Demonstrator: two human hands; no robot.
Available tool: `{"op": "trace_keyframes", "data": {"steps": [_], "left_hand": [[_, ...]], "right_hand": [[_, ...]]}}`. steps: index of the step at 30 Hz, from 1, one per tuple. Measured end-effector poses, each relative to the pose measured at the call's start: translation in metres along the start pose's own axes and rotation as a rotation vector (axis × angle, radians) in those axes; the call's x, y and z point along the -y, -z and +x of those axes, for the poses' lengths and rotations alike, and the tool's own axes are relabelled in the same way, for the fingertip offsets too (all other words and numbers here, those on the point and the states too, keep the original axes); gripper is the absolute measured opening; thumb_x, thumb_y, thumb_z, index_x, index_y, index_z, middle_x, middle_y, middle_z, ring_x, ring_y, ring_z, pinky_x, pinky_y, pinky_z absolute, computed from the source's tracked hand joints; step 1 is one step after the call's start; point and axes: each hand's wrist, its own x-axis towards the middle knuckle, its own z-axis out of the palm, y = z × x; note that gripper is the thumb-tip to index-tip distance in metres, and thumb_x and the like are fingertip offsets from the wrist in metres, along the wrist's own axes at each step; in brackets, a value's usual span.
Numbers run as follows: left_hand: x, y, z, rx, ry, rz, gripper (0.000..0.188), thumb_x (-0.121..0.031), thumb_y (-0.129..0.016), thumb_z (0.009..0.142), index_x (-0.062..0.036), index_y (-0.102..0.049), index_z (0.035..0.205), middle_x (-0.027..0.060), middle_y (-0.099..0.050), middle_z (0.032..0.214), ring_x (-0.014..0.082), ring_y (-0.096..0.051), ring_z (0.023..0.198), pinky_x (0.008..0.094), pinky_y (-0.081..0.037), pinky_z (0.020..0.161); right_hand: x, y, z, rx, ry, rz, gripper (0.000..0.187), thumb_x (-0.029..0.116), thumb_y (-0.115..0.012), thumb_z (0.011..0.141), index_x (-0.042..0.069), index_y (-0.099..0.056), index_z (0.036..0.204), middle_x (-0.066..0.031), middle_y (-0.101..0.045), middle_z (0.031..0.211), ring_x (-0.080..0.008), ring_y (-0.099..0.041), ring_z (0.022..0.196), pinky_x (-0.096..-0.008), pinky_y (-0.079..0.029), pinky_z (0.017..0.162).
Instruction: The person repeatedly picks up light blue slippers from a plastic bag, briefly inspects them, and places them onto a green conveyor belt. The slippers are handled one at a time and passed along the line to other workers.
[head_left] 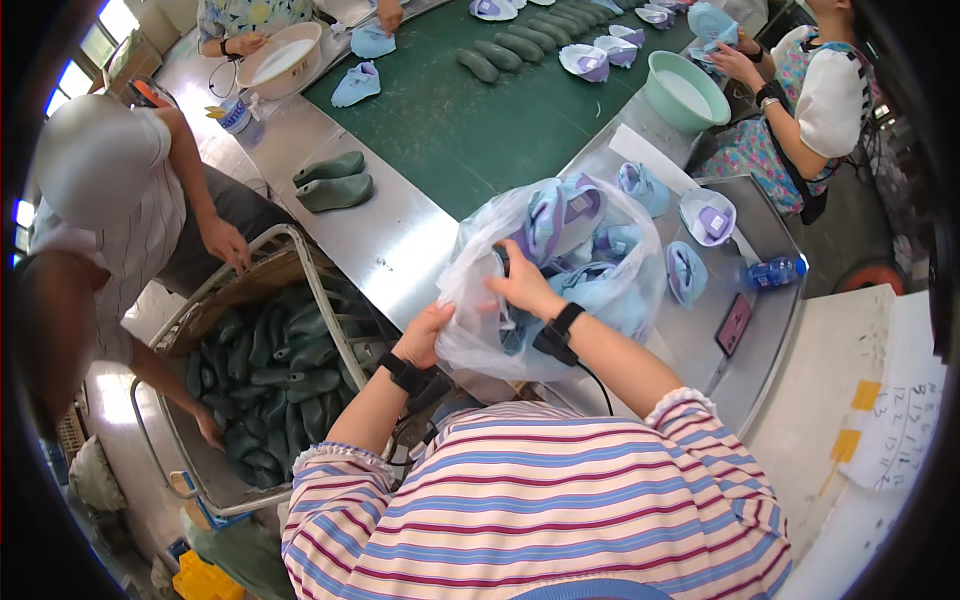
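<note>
A clear plastic bag [470,335] full of light blue and purple shoe uppers [560,215] stands in front of me at the table's corner. My left hand [430,332] is closed on the near left side of the bag. Across the bag's mouth reaches my right hand [525,283], its fingers bent around the film on the left; the fingertips are partly hidden. Beside the bag, to its right, lie more loose uppers: a blue one [643,188], a white-and-purple one [708,217] and another blue one [686,273].
At left, a person leans over a wheeled cart [325,300] heaped with dark green shoe lasts [270,385]. Two lasts [335,192] lie on the metal table edge. Right of the bag are a phone [733,325], a blue bottle [777,271] and a green basin [687,95]. Other people work across the table.
</note>
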Motion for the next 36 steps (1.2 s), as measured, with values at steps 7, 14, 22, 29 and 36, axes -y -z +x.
{"op": "trace_keyframes", "data": {"steps": [7,14,22,29,36], "left_hand": [[-0.013,0.078,-0.018,-0.612,-0.476,0.489,0.018,-0.004,-0.055,0.08,-0.0014,-0.052,0.097,0.0093,-0.055,0.079,0.0246,-0.058,0.077,0.0345,-0.047,0.073],[-0.012,-0.04,-0.021,-0.346,-1.069,1.619,0.044,-0.003,-0.064,0.068,-0.0026,-0.049,0.109,0.0185,-0.051,0.11,0.0344,-0.052,0.099,0.0382,-0.044,0.081],[0.0,-0.092,0.015,0.209,-0.09,0.598,0.069,-0.027,-0.068,0.082,-0.0009,-0.03,0.134,0.0121,-0.051,0.123,0.0184,-0.05,0.11,0.029,-0.045,0.086],[0.017,-0.112,0.041,0.085,-0.373,0.629,0.062,-0.012,-0.067,0.082,-0.0034,-0.024,0.126,0.0108,-0.05,0.115,0.0146,-0.052,0.099,0.0264,-0.044,0.081],[-0.004,-0.053,0.089,-0.306,-0.742,1.338,0.072,-0.021,-0.075,0.072,0.0027,-0.036,0.127,0.0228,-0.041,0.124,0.0339,-0.042,0.116,0.0398,-0.035,0.098]], "right_hand": [[-0.011,0.071,-0.031,-0.021,-0.046,0.551,0.035,-0.007,-0.057,0.075,-0.002,-0.058,0.11,-0.007,-0.064,0.097,-0.012,-0.059,0.086,-0.0257,-0.047,0.075],[-0.02,0.13,-0.07,0.308,0.36,0.934,0.015,0.008,-0.06,0.075,0.009,-0.061,0.06,-0.0073,-0.057,0.076,-0.0244,-0.053,0.097,-0.0377,-0.04,0.096],[0.011,0.125,-0.088,0.304,0.429,0.913,0.018,0.009,-0.053,0.084,0.011,-0.067,0.073,-0.0088,-0.056,0.106,-0.0228,-0.05,0.106,-0.0381,-0.038,0.098],[0.009,0.162,-0.098,-0.005,-0.005,1.093,0.052,0.017,-0.058,0.087,0.002,-0.037,0.132,-0.0134,-0.054,0.121,-0.0224,-0.057,0.104,-0.0323,-0.045,0.09],[-0.039,0.248,-0.071,-0.69,0.117,0.509,0.066,0.006,-0.067,0.071,-0.001,-0.039,0.131,-0.0151,-0.056,0.116,-0.0257,-0.055,0.104,-0.0372,-0.042,0.093]]}}
